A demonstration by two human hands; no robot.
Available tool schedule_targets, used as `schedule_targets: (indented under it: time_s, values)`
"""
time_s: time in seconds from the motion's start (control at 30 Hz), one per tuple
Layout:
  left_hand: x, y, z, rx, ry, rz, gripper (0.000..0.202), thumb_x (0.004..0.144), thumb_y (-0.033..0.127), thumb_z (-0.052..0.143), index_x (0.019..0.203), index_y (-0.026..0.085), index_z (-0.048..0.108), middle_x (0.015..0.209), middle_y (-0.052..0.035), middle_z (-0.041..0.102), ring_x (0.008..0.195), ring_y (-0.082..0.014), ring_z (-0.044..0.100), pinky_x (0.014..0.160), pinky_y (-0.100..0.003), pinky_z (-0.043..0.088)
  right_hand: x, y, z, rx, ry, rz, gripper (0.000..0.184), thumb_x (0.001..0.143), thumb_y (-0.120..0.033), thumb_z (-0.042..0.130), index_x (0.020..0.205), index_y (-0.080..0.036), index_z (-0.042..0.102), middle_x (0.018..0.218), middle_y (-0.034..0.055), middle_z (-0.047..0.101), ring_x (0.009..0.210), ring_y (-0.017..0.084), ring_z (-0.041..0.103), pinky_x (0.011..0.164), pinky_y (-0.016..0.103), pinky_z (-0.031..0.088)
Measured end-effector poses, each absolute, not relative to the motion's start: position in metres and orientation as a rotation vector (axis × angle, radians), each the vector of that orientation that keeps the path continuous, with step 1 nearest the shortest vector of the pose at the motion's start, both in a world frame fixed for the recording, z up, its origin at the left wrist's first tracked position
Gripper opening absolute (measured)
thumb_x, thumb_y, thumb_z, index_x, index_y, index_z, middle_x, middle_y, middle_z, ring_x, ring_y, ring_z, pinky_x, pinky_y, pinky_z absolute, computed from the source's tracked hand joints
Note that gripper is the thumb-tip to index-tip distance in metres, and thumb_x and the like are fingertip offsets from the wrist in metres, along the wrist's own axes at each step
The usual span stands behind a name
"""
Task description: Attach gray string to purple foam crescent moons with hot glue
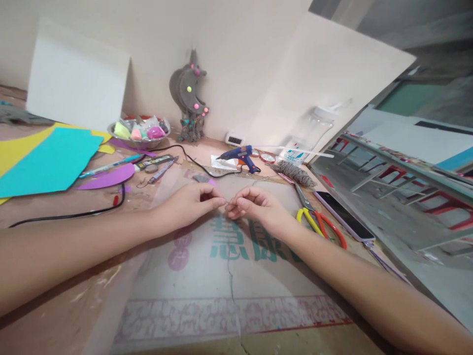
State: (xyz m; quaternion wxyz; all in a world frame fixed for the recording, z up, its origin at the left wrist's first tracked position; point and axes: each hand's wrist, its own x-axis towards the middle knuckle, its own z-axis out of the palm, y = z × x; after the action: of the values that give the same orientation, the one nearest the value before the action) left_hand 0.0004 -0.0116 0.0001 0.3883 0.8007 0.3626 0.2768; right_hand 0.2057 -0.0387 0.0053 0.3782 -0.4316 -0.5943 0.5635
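Note:
My left hand point(195, 201) and my right hand point(253, 206) meet fingertip to fingertip over a translucent plastic sheet point(229, 276) with green printed characters. Both hands are closed in a pinch on something tiny between them, too small to name. Scissors point(314, 219) with yellow and red handles lie just right of my right hand. A blue glue gun point(240, 157) rests beyond the hands, its black cord point(74, 214) running left across the table.
Teal card point(48, 162) and yellow and purple paper lie at left. A metal bowl point(138, 132) of coloured bits, a grey moon ornament point(190, 96), a twine bundle point(293, 172), a plastic bottle point(314, 135) and a phone point(342, 214) stand around. White boards lean behind.

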Motion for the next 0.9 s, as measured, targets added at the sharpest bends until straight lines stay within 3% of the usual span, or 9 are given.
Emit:
schedule_targets:
  time_s: [0.1,0.2,0.37,0.43,0.53,0.6,0.77,0.9]
  values:
    - [0.000,-0.012,0.001,2.050,0.949,0.715,0.027,0.086,0.037,0.048,0.076,0.016,0.061,0.071,0.0006,0.061,0.065,-0.0126,0.053,0.060,-0.025,0.039,0.210,-0.035,0.003,-1.181,-1.543,1.310,0.023,0.076,-0.037,0.068,0.080,-0.017,0.059,0.069,-0.0006,0.066,0.061,0.009,0.062,0.063,0.024,0.051]
    - [0.001,-0.011,0.000,2.051,0.929,0.721,0.026,0.086,0.036,0.047,0.074,0.016,0.059,0.069,0.0012,0.059,0.065,-0.0123,0.052,0.061,-0.025,0.038,0.215,-0.030,0.000,-1.180,-1.444,1.202,0.024,0.076,-0.038,0.068,0.083,-0.017,0.060,0.072,-0.0004,0.065,0.065,0.010,0.063,0.065,0.025,0.052]
    - [0.000,-0.009,0.000,2.035,0.935,0.725,0.027,0.085,0.038,0.047,0.074,0.016,0.057,0.068,0.0015,0.056,0.064,-0.0125,0.051,0.061,-0.025,0.039,0.225,-0.024,-0.001,-1.190,-1.410,1.004,0.024,0.079,-0.041,0.063,0.080,-0.018,0.057,0.059,-0.0047,0.056,0.051,0.009,0.053,0.051,0.023,0.045]
    - [0.000,-0.009,-0.001,2.001,0.946,0.724,0.027,0.085,0.040,0.047,0.073,0.017,0.056,0.065,0.0023,0.054,0.060,-0.0115,0.049,0.058,-0.024,0.037,0.226,-0.025,0.001,-1.199,-1.482,0.958,0.025,0.081,-0.042,0.061,0.078,-0.018,0.058,0.061,-0.0030,0.057,0.052,0.009,0.052,0.053,0.023,0.046]
    - [0.000,-0.008,-0.003,1.936,0.905,0.727,0.028,0.086,0.040,0.046,0.072,0.017,0.053,0.063,0.0029,0.052,0.057,-0.0101,0.046,0.055,-0.022,0.035,0.221,-0.031,0.007,-1.149,-1.576,1.052,0.026,0.081,-0.042,0.062,0.075,-0.017,0.060,0.092,0.0044,0.066,0.059,0.008,0.058,0.061,0.025,0.050]
    - [0.001,-0.006,-0.006,1.903,0.873,0.723,0.029,0.087,0.040,0.045,0.072,0.017,0.051,0.063,0.0030,0.050,0.056,-0.0099,0.044,0.054,-0.022,0.034,0.215,-0.036,0.010,-1.104,-1.617,1.200,0.026,0.081,-0.042,0.062,0.072,-0.017,0.059,0.108,0.0069,0.064,0.062,0.009,0.062,0.065,0.028,0.053]
    - [-0.001,-0.004,-0.009,1.913,0.851,0.765,0.029,0.087,0.042,0.046,0.076,0.016,0.054,0.063,0.0035,0.047,0.057,-0.0096,0.041,0.053,-0.022,0.032,0.208,-0.043,0.006,-1.070,-1.644,1.490,0.027,0.081,-0.042,0.063,0.075,-0.017,0.059,0.080,0.0032,0.067,0.069,0.012,0.066,0.070,0.029,0.053]
    - [-0.001,-0.005,-0.006,1.923,0.870,0.761,0.028,0.087,0.040,0.046,0.078,0.016,0.056,0.065,0.0030,0.049,0.060,-0.0100,0.044,0.055,-0.022,0.034,0.210,-0.040,0.000,-1.054,-1.595,1.513,0.028,0.080,-0.043,0.064,0.076,-0.016,0.060,0.083,0.0043,0.068,0.075,0.013,0.066,0.076,0.030,0.053]
